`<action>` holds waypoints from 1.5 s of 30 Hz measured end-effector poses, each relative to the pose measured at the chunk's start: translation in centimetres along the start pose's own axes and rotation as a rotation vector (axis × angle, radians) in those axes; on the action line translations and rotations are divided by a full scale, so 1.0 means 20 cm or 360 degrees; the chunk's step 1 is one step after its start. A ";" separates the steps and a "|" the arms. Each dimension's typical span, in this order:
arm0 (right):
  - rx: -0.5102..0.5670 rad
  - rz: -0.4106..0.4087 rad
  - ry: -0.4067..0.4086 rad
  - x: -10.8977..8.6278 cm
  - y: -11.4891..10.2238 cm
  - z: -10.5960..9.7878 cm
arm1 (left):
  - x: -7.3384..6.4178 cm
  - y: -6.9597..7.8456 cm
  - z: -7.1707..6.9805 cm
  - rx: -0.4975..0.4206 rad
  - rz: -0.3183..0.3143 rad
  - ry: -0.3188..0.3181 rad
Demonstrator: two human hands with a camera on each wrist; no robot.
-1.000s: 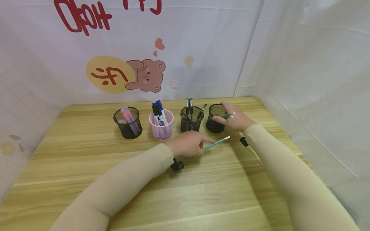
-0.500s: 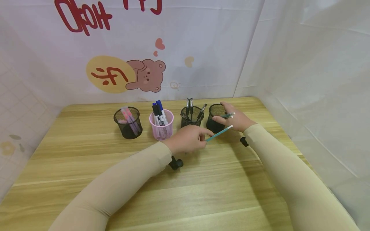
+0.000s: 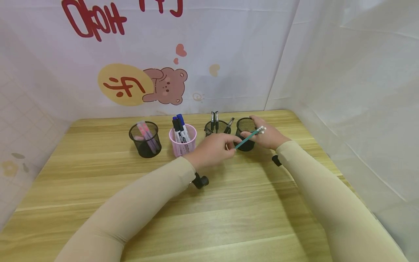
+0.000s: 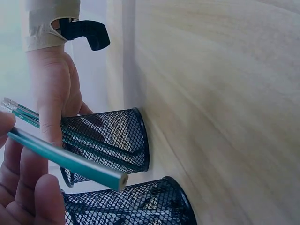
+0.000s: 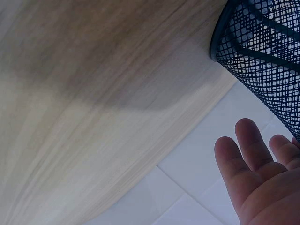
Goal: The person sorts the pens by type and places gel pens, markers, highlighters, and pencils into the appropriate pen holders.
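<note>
My left hand pinches a green pencil, which slants with its white eraser end up toward the right. In the left wrist view the same pencil shows its blunt unsharpened end pointing down at the table. Just behind it stands a black mesh pen cup, upright at the right end of the row. My right hand grips this cup around its rim, thumb on the near side; the other fingers stretch out beside the mesh. Several green pencils lean inside the cup, eraser ends up.
Left of that cup stands a black mesh cup of black pens, partly behind my left hand. Further left are a pink cup with markers and a black mesh cup with pink-purple pens. A printed white cloth hangs behind the wooden table.
My left hand has lifted the pencil off the table and carried it up and away from me to the right-hand cup. My right hand stays on that cup.
</note>
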State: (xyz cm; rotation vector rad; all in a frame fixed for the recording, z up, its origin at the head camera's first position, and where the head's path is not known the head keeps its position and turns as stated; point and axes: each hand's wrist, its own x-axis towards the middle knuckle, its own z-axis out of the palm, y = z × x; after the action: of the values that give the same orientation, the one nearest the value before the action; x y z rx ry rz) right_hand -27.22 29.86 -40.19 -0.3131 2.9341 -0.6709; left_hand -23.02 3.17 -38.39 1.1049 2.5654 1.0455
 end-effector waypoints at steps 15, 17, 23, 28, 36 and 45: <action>0.0034 -0.0032 0.0034 0.00 0.01 0.01 | 0.06 0.08 -0.03 -0.0111 -0.0047 0.0215; 0.0052 -0.0044 0.0030 0.00 0.01 0.01 | 0.07 0.08 -0.03 -0.0106 -0.0065 0.0226; 0.0168 -0.0159 0.0046 -0.01 -0.01 0.00 | 0.11 0.10 -0.03 -0.0104 -0.0053 0.0312; 0.0158 -0.0231 0.0088 -0.01 -0.01 0.01 | 0.16 0.12 -0.03 -0.0099 -0.0027 0.0395; 0.0115 -0.0217 0.0086 0.01 0.00 0.01 | 0.22 0.13 -0.02 -0.0159 -0.0079 0.0448; 0.0137 -0.0157 0.0055 0.00 -0.01 0.00 | 0.28 0.10 -0.03 -0.0145 -0.0076 0.0473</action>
State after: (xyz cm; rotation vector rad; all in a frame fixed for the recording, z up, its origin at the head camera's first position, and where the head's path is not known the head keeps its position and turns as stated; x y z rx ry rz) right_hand -27.17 29.74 -40.19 -0.4437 2.9275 -0.8213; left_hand -26.02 7.63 -35.95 0.9215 2.7158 1.3926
